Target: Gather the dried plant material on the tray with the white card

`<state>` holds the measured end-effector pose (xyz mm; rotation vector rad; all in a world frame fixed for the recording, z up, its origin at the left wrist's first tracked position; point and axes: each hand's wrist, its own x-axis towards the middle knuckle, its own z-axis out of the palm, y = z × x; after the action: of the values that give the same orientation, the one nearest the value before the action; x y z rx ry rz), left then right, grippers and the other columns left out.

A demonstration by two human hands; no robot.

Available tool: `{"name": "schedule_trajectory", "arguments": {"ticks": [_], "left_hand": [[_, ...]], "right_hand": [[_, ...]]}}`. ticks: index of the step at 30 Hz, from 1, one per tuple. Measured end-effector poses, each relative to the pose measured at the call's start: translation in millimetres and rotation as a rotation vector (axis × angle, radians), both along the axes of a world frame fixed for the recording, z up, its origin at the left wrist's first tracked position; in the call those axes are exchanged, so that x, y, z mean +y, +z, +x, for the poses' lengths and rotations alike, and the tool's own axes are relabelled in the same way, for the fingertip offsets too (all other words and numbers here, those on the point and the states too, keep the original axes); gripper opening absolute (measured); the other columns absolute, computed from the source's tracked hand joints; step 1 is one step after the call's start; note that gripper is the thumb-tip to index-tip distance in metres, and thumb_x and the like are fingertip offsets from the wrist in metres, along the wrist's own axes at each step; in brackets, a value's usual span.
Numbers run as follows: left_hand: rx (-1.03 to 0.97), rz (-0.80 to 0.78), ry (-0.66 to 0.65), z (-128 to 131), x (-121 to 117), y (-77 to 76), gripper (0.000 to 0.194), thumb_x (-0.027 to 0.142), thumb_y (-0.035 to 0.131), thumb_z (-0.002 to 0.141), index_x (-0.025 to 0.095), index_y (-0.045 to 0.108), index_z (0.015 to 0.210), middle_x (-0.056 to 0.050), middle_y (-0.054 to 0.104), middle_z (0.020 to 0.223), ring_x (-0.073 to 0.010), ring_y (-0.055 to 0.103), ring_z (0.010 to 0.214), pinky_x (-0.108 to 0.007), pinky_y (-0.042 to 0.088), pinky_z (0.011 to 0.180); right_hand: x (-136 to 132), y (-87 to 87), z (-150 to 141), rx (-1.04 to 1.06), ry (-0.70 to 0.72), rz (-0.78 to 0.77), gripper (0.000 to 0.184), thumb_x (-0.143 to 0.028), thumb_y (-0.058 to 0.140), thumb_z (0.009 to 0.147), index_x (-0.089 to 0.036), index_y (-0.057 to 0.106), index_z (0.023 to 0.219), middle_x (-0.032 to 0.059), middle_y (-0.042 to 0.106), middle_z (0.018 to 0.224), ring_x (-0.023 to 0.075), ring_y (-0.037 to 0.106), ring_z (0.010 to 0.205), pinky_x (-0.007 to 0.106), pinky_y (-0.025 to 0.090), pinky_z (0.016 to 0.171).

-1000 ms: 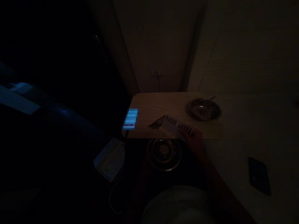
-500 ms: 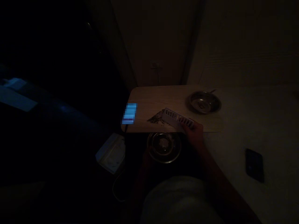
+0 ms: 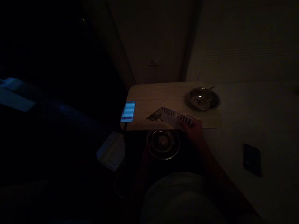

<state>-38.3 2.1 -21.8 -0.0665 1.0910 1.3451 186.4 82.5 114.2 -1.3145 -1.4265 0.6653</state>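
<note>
My right hand (image 3: 194, 130) is closed around one end of a long, pale plastic piece with a row of slots (image 3: 171, 117). The piece rests against a small heap of dark loose bits (image 3: 154, 115) on the wooden tabletop (image 3: 149, 96), close to its front edge. Below that edge, a round metal bowl (image 3: 163, 156) has some pale matter at its bottom. My left hand (image 3: 146, 151) is at the bowl's left rim and seems to hold it, though its fingers are mostly lost in the dark.
Another metal bowl (image 3: 203, 99) stands at the tabletop's right, with a thin handle-like end behind it. A lit screen (image 3: 128, 111) is at the left edge. A dark phone (image 3: 252, 159) lies on the pale surface at right. A whitish box (image 3: 112, 151) sits lower left.
The whole view has shifted slightly. Both hands, the slotted piece, the heap and the bowls keep nearly the same places relative to each other.
</note>
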Motion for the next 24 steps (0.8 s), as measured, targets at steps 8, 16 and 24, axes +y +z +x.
{"name": "schedule_trajectory", "arguments": {"ticks": [8, 16, 24], "left_hand": [[-0.053, 0.003, -0.005, 6, 2, 18.5, 0.018, 0.019, 0.059, 0.077, 0.015, 0.072, 0.088, -0.008, 0.076, 0.087, -0.0287, 0.065, 0.107, -0.043, 0.044, 0.102], [-0.096, -0.023, 0.060, 4, 3, 20.4, 0.016, 0.018, 0.058, 0.078, 0.017, 0.072, 0.085, -0.006, 0.076, 0.083, -0.0270, 0.067, 0.102, -0.042, 0.046, 0.101], [-0.103, -0.020, 0.056, 2, 2, 15.5, 0.024, 0.023, 0.056, 0.080, 0.015, 0.071, 0.097, -0.008, 0.075, 0.093, -0.0286, 0.058, 0.119, -0.044, 0.040, 0.106]], "right_hand": [[-1, 1.6, 2, -0.031, -0.005, 0.008, 0.020, -0.035, 0.067, 0.076, -0.018, 0.073, 0.086, 0.0018, 0.070, 0.070, 0.0165, 0.062, 0.061, 0.026, 0.047, 0.056], [-1, -0.3, 2, 0.009, 0.012, -0.011, 0.020, -0.034, 0.068, 0.076, -0.018, 0.073, 0.085, 0.0020, 0.071, 0.072, 0.0171, 0.063, 0.062, 0.026, 0.047, 0.056], [-2, 3.0, 3, 0.001, 0.004, 0.010, 0.016, -0.030, 0.068, 0.075, -0.017, 0.073, 0.083, 0.0013, 0.070, 0.070, 0.0163, 0.063, 0.062, 0.025, 0.046, 0.057]]}}
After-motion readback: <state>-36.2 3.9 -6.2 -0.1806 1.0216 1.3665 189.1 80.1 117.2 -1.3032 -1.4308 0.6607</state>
